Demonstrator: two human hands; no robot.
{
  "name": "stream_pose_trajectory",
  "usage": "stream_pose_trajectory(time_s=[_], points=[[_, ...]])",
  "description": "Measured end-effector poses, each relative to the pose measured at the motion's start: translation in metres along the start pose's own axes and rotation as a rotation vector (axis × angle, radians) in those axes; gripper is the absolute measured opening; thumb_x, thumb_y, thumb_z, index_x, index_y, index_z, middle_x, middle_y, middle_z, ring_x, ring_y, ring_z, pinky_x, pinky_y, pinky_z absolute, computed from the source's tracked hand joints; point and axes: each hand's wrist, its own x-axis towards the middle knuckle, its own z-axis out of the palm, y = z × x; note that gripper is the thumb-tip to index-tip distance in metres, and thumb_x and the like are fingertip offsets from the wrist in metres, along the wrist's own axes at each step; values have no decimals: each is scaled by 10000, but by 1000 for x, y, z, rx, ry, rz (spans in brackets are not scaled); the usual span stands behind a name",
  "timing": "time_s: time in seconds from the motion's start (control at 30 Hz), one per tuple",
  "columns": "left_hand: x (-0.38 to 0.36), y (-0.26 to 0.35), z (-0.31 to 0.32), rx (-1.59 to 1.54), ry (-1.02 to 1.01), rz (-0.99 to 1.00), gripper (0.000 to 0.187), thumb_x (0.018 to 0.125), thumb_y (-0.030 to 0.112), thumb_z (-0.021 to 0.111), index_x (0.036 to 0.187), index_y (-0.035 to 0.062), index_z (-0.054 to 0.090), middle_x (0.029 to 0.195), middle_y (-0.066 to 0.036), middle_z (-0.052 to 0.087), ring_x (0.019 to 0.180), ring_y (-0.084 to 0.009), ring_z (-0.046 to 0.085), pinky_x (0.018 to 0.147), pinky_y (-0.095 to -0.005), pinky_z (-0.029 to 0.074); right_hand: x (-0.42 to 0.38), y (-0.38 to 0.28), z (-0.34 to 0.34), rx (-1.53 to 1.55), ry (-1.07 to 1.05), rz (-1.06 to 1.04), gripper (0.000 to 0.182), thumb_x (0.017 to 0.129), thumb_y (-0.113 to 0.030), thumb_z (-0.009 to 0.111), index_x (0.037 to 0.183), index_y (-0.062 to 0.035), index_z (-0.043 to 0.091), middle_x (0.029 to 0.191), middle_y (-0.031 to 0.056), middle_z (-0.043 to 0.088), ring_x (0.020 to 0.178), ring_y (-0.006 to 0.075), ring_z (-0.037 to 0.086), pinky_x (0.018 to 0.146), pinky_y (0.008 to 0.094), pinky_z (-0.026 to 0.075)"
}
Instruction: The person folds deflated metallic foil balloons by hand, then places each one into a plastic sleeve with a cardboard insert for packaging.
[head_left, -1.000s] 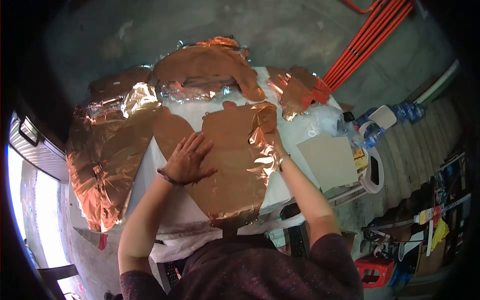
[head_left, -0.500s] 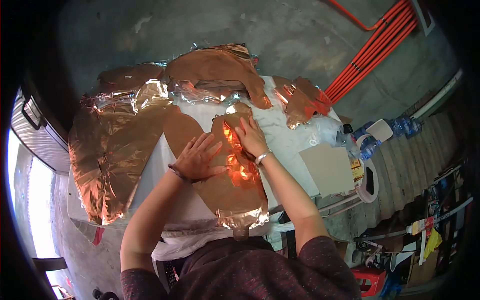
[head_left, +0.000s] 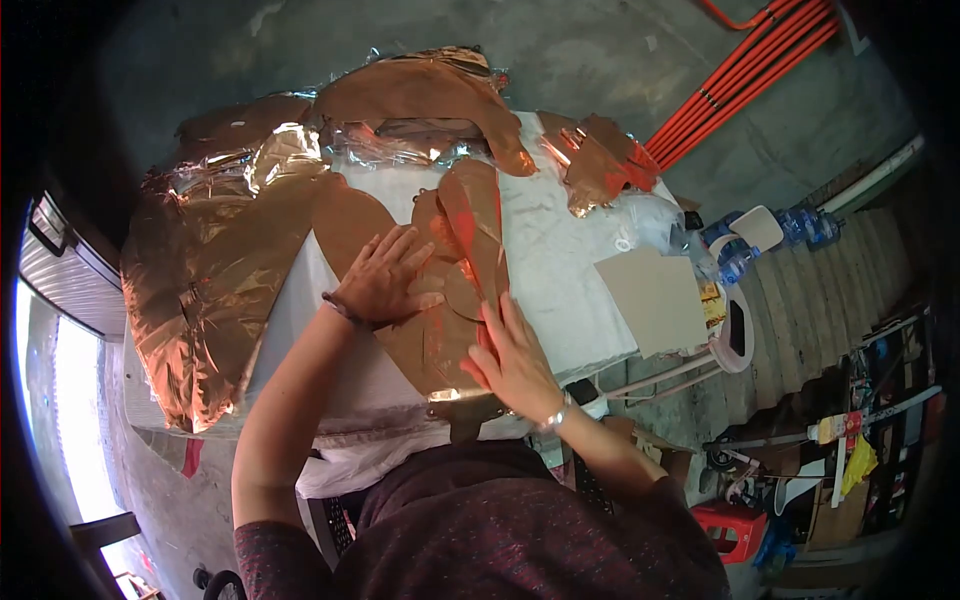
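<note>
A copper-coloured foil sheet, which looks like a deflated foil balloon, lies on the white-covered table in front of me. My left hand rests flat on its left part, fingers spread. Along the lower right edge of the foil is my right hand, fingers stretched out, thumb apart and palm turned toward the foil. The foil's right side is folded inward, with a reddish shine along the crease. Beneath my left hand, another copper foil piece reaches up and to the left.
A large crinkled copper foil covers the table's left side. More foil is heaped at the back, with a smaller piece at the back right. Cardboard, clear plastic and water bottles are at the right.
My right hand has moved from the foil's upper part down toward me. The foil's right side now lies folded inward, looking narrower. My left hand stays flat; the view has shifted slightly.
</note>
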Motion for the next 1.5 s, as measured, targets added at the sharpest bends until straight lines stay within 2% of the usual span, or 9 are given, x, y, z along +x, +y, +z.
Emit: stream_pose_trajectory(time_s=[0.13, 0.27, 0.33, 0.6, 0.73, 0.87, 1.03, 1.13, 1.5], points=[[1, -1, 1, 17, -4, -4, 766, 811, 641, 570, 1371, 127, 476, 1449, -186, 384, 1364, -353, 343, 1112, -504, 287, -42, -20, -20, 173, -56, -11, 616, 935, -235, 565, 1435, 32, 324, 1501, 288, 251, 1386, 409, 287, 1125, 432, 270], [1, -4, 4, 19, 1, 9, 769, 807, 643, 573, 1373, 133, 476, 1450, -181, 385, 1362, -347, 347, 1110, -509, 287, -31, 3, -36, 663, 15, 251, 422, 977, -164, 503, 1354, 23, 463, 1398, 202, 476, 1295, 270, 467, 1063, 363, 364], [1, -4, 6, 15, 15, 2, 767, 804, 648, 572, 1370, 139, 481, 1450, -178, 386, 1366, -345, 343, 1109, -512, 290, 8, 34, -40, 589, 152, 191, 368, 996, -152, 467, 1326, 8, 502, 1331, 166, 553, 1253, 220, 504, 1043, 329, 380], [0, -2, 2, -3, 0, -7, 789, 805, 630, 596, 1393, 126, 444, 1461, -197, 361, 1375, -359, 330, 1106, -525, 291, 169, 116, 18, -121, 47, 144, 557, 1006, -382, 375, 1432, -23, 362, 1463, 215, 384, 1340, 361, 388, 1097, 392, 319], [1, -1, 0, -17, -21, -4, 791, 800, 630, 603, 1391, 127, 447, 1456, -205, 363, 1374, -371, 325, 1106, -531, 288, 199, 116, 25, 148, 142, 58, 599, 994, -429, 355, 1430, -19, 360, 1493, 215, 334, 1379, 353, 323, 1119, 401, 277], [1, -1, 1, -24, -13, 2, 790, 798, 628, 608, 1387, 124, 452, 1454, -211, 364, 1378, -376, 318, 1106, -533, 287, 208, 110, 27, -131, -60, -4, 621, 959, -445, 385, 1433, -44, 364, 1508, 180, 317, 1395, 341, 290, 1101, 476, 288], [1, -4, 2, -28, -5, 16, 793, 800, 629, 604, 1387, 119, 447, 1457, -213, 359, 1381, -378, 312, 1105, -537, 285, 219, 104, 30, -38, 81, 6, 646, 949, -499, 371, 1436, -75, 362, 1524, 150, 294, 1412, 316, 263, 1112, 484, 262], [1, -1, 1, -17, -6, -15, 798, 799, 671, 564, 1368, 119, 481, 1447, -193, 389, 1370, -358, 336, 1120, -510, 271, 219, 94, 23, -219, -103, 93, 629, 969, -472, 379, 1434, -48, 368, 1523, 160, 301, 1403, 339, 276, 1127, 465, 242], [1, -2, 1, -26, 11, 5, 790, 803, 666, 559, 1356, 106, 492, 1449, -197, 385, 1373, -360, 326, 1116, -511, 274, 237, 76, 33, -324, -11, -145, 555, 956, -469, 369, 1394, -133, 424, 1430, 95, 410, 1344, 320, 342, 1099, 517, 250]])
